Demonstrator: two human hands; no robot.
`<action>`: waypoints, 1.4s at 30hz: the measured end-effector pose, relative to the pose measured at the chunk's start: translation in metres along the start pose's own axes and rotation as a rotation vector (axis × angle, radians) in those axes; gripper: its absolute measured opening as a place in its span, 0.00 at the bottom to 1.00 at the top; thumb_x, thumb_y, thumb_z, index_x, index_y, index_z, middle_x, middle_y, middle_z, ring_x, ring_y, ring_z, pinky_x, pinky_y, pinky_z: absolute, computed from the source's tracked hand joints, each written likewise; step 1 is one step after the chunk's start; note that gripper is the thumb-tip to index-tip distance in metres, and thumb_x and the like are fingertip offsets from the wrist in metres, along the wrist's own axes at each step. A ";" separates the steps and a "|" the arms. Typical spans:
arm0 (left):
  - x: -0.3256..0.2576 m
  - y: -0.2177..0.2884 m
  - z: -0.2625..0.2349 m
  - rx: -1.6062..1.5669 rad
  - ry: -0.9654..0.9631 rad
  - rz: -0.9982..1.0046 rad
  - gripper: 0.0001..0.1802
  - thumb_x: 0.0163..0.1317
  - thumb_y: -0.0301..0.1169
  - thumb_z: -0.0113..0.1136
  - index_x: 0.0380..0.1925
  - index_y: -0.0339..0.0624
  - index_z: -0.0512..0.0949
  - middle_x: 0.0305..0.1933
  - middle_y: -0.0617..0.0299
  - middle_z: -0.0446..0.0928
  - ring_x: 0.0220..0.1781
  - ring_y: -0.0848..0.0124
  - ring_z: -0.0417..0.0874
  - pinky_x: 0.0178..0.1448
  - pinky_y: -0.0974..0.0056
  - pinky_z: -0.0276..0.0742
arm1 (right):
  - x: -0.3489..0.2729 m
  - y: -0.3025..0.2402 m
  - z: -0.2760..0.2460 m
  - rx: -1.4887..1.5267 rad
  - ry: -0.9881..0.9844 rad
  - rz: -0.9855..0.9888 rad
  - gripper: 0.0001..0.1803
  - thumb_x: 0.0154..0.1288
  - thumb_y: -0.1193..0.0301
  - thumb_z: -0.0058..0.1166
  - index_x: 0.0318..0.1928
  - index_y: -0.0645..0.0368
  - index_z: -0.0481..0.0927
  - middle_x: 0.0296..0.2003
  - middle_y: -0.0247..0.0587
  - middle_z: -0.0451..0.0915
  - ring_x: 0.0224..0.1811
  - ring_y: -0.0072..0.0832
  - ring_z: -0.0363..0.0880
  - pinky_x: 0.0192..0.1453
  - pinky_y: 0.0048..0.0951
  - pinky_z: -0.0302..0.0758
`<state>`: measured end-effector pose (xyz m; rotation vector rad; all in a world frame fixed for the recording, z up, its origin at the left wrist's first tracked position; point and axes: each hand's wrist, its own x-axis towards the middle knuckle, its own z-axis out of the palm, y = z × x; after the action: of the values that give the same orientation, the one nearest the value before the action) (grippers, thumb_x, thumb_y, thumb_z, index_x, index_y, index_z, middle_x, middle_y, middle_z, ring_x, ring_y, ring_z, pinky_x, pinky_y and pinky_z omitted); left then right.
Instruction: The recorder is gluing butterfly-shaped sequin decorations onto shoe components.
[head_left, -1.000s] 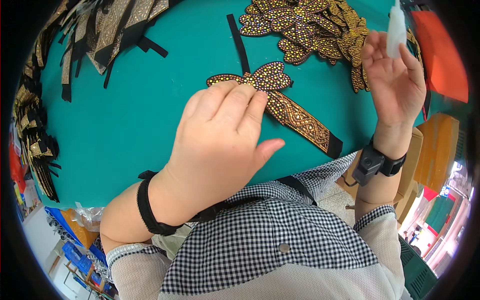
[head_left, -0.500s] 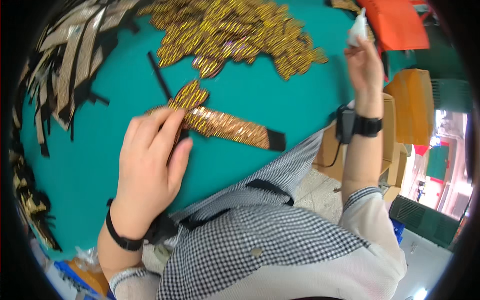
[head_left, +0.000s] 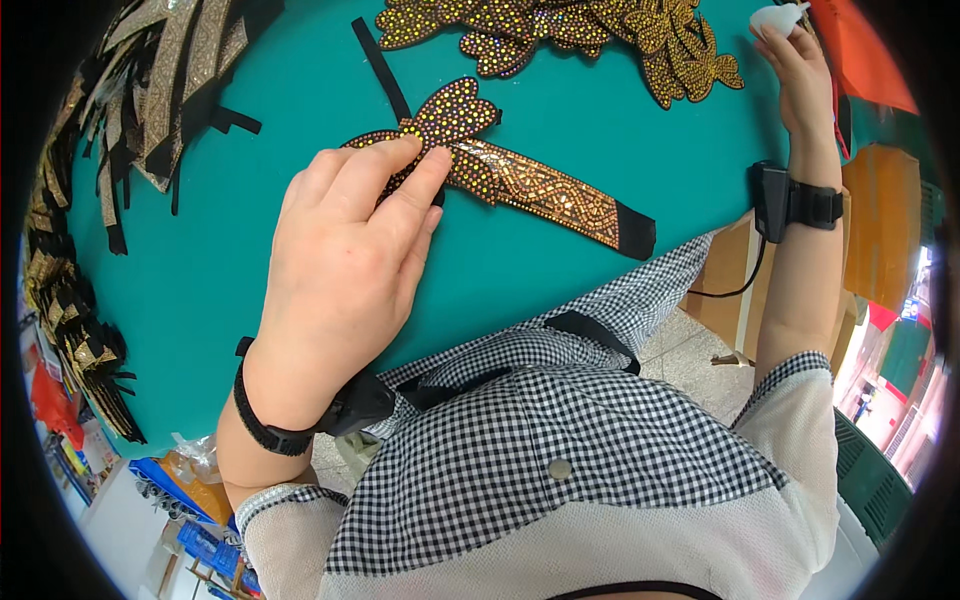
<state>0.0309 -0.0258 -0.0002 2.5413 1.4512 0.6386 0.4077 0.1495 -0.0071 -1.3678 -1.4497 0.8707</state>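
My left hand [head_left: 345, 240] bears down with its fingers on a bow-shaped patch [head_left: 452, 112], black and covered with gold studs. The fingers hide part of this patch. It lies across a band [head_left: 550, 197] with gold-and-copper studding and a plain black end, and a narrow black strip [head_left: 381, 70] sticks out on the far side. Whether the patch and band are joined, I cannot tell. At the far right, my right hand [head_left: 800, 85] is closed around a small white squeeze bottle [head_left: 778, 18], its narrow tip pointing right.
Behind the patch lies a heap of similar gold-studded patches [head_left: 560, 30]. Studded bands with black ends [head_left: 180, 75] are piled at far left, more along the left edge [head_left: 75, 330]. The green tabletop [head_left: 540, 290] carries them. An orange-red sheet [head_left: 865, 55] and cardboard box [head_left: 735, 270] are at right.
The head view has shifted, so the table things sit higher and further right. The white bottle has tipped from tip-up to tip-right in my right hand. My left hand stays on the patch.
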 end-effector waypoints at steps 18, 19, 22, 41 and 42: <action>0.001 0.005 -0.005 -0.024 -0.062 -0.040 0.22 0.49 0.24 0.60 0.48 0.37 0.74 0.53 0.54 0.73 0.45 0.58 0.74 0.50 0.60 0.72 | 0.013 0.044 -0.022 -0.259 0.084 0.038 0.24 0.52 0.66 0.63 0.48 0.66 0.75 0.41 0.38 0.79 0.44 0.22 0.75 0.51 0.22 0.67; 0.001 0.005 -0.004 -0.024 -0.064 -0.039 0.23 0.49 0.24 0.60 0.48 0.37 0.73 0.53 0.54 0.73 0.45 0.58 0.74 0.50 0.60 0.72 | 0.013 0.044 -0.022 -0.265 0.088 0.038 0.25 0.52 0.66 0.64 0.48 0.67 0.75 0.41 0.39 0.79 0.44 0.23 0.75 0.51 0.22 0.67; 0.000 0.002 -0.003 -0.032 -0.046 -0.033 0.23 0.48 0.25 0.60 0.49 0.37 0.73 0.53 0.54 0.73 0.45 0.58 0.74 0.51 0.60 0.71 | 0.001 0.037 -0.023 -0.325 0.174 -0.017 0.27 0.51 0.65 0.65 0.48 0.68 0.75 0.41 0.40 0.79 0.43 0.22 0.75 0.49 0.22 0.68; -0.004 0.005 0.003 -0.046 -0.046 -0.041 0.27 0.48 0.31 0.63 0.50 0.35 0.72 0.55 0.51 0.71 0.56 0.56 0.70 0.62 0.57 0.64 | -0.094 -0.091 0.159 -0.555 -0.673 -0.002 0.11 0.55 0.69 0.57 0.34 0.66 0.81 0.22 0.32 0.77 0.24 0.14 0.71 0.28 0.19 0.70; -0.005 0.005 0.003 -0.051 -0.040 -0.051 0.27 0.48 0.31 0.63 0.50 0.35 0.72 0.55 0.51 0.71 0.56 0.56 0.70 0.62 0.57 0.64 | -0.094 -0.091 0.160 -0.562 -0.683 -0.006 0.11 0.55 0.69 0.57 0.34 0.66 0.81 0.22 0.32 0.77 0.24 0.14 0.71 0.28 0.19 0.70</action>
<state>0.0337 -0.0327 -0.0034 2.4558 1.4628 0.6058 0.2223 0.0607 0.0127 -1.5331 -2.3556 1.0280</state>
